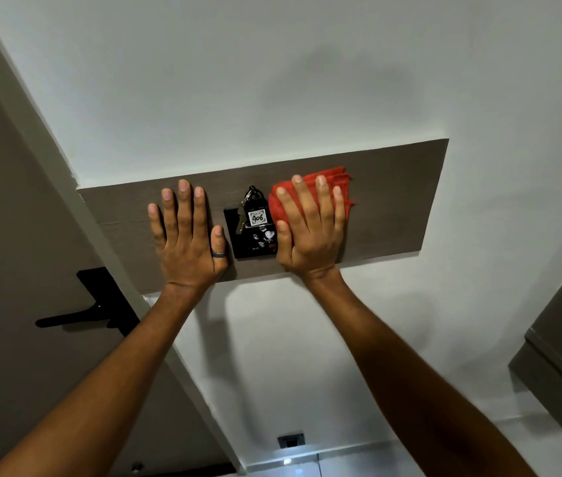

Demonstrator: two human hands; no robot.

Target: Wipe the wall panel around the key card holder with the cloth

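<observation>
A brown wood-grain wall panel (396, 201) runs across a white wall. At its middle sits a black key card holder (252, 241) with a key tag marked 406 and a key hanging in it. My right hand (310, 228) lies flat just right of the holder, pressing a folded red cloth (336, 179) against the panel; the cloth shows above and beside the fingers. My left hand (186, 235) rests flat on the panel left of the holder, fingers spread, holding nothing, with a dark ring on the thumb.
A brown door (4, 235) with a black lever handle (80, 315) stands at the left. A brown cabinet edge (561, 366) juts in at the right. A small dark wall socket (291, 440) sits low on the white wall.
</observation>
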